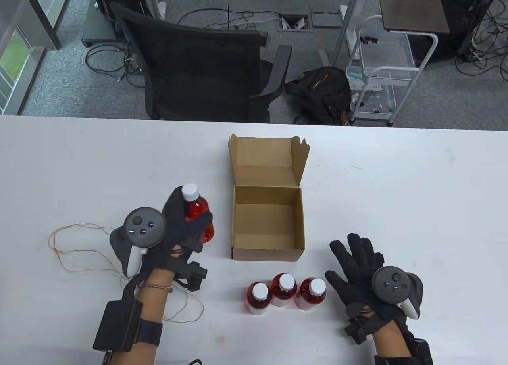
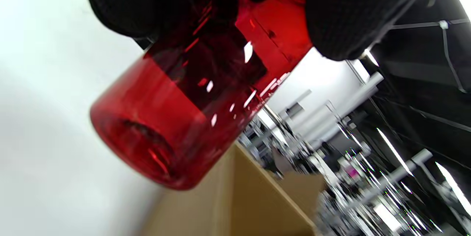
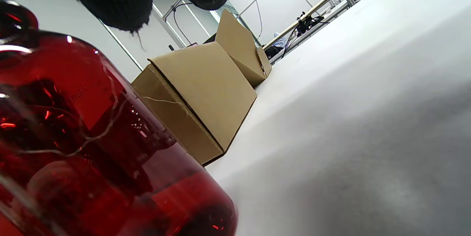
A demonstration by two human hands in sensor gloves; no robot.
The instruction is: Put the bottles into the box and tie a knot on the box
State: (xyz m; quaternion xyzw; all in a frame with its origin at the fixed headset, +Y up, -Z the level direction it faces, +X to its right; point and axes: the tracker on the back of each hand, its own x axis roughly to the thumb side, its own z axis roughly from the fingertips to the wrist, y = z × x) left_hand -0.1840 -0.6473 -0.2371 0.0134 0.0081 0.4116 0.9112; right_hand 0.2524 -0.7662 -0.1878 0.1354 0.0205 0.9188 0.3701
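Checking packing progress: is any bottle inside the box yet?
No, the box is empty; three bottles stand in front of it and the left hand holds a fourth.

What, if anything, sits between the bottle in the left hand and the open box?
Nothing visible. The left hand holds the bottle off the table just left of the box, whose lid is folded back and whose inside is empty. The string lies further left.

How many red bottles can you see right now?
4. One held bottle is in the left hand, left of the box; three standing bottles are in front of it. None seems hidden.
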